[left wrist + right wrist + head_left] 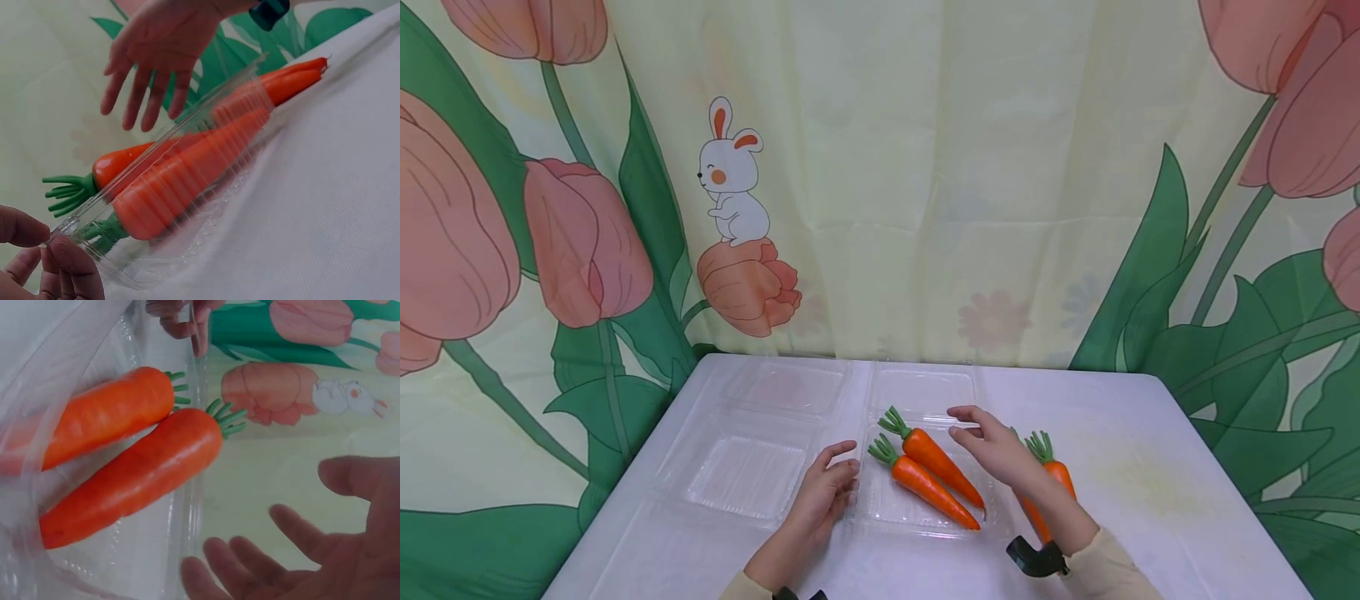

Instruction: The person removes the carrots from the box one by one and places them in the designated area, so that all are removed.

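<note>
Two orange carrots with green tops, a front one (932,493) and a rear one (943,462), lie side by side in a clear plastic clamshell box (880,508), its lid folded back. My left hand (829,492) is at the box's left side; in the left wrist view its thumb and fingers (78,265) pinch the rim near a corner. My right hand (1000,450) hovers above the box's right side, fingers spread and holding nothing. In the right wrist view that hand (300,556) stands apart from the carrots.
A second clear clamshell box (748,475) lies opened at the left of the white table (1120,517). More carrots (1062,477) lie to the right, partly hidden by my right forearm. A printed curtain (880,167) hangs behind the table.
</note>
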A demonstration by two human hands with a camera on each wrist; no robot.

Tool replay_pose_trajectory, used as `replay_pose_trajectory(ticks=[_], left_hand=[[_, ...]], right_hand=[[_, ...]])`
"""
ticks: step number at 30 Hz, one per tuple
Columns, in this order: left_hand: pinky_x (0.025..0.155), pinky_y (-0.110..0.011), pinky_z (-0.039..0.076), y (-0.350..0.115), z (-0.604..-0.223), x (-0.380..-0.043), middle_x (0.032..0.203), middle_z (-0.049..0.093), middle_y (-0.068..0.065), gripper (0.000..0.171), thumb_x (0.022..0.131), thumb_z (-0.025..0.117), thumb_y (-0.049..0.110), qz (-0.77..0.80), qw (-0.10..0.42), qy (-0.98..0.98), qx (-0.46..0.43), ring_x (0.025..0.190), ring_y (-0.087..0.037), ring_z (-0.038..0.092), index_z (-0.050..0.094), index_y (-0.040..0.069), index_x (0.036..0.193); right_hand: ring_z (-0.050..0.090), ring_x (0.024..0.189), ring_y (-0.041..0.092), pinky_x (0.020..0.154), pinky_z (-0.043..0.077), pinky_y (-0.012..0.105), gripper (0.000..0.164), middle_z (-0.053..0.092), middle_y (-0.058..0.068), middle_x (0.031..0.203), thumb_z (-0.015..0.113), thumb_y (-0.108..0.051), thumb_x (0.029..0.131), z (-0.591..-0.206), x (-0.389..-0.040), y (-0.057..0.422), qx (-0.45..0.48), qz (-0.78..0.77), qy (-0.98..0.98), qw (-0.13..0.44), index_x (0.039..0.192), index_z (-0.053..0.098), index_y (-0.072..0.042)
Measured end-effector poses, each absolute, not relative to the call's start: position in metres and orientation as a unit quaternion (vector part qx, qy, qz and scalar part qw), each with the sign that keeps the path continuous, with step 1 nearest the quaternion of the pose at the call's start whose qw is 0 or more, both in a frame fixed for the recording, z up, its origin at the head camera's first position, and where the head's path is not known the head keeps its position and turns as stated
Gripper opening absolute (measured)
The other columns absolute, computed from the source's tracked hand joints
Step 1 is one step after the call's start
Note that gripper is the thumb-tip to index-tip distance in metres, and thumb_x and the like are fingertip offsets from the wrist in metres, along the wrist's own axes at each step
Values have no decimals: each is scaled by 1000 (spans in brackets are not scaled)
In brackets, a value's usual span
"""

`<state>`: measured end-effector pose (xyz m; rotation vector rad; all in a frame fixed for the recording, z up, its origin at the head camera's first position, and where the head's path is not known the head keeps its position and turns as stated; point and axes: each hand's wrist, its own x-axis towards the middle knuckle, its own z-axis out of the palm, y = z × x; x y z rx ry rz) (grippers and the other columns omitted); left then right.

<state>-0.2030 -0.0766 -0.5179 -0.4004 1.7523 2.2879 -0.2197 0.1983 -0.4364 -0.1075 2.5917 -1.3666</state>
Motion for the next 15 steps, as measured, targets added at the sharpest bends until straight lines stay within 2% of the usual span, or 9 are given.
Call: replay_pose_trajectory(ticks=[6, 9, 15], left_hand=[[64, -21, 46, -77, -519, -201, 98, 60, -1, 50, 97, 63, 11, 780, 120, 600, -135, 74, -14, 57, 49, 9, 144], [63, -21, 46, -77, -520, -201, 98, 59, -1, 50, 98, 63, 12, 780, 121, 599, -133, 74, -14, 56, 48, 9, 146], [62, -21, 46, -77, -521, -202, 98, 59, 0, 51, 99, 63, 13, 781, 124, 597, -134, 74, -14, 56, 47, 10, 147]], right_hand=[[64, 119, 33, 93, 58, 52, 43, 60, 15, 140, 64, -27, 101, -446, -220, 189, -49, -460, 876, 133, 141, 58, -10], [64, 116, 30, 90, 59, 50, 41, 61, 13, 138, 65, -25, 100, -453, -220, 187, -41, -463, 874, 146, 138, 60, -12], [63, 117, 30, 95, 57, 52, 43, 63, 10, 135, 69, -24, 97, -468, -221, 181, -43, -458, 873, 165, 138, 58, -15]])
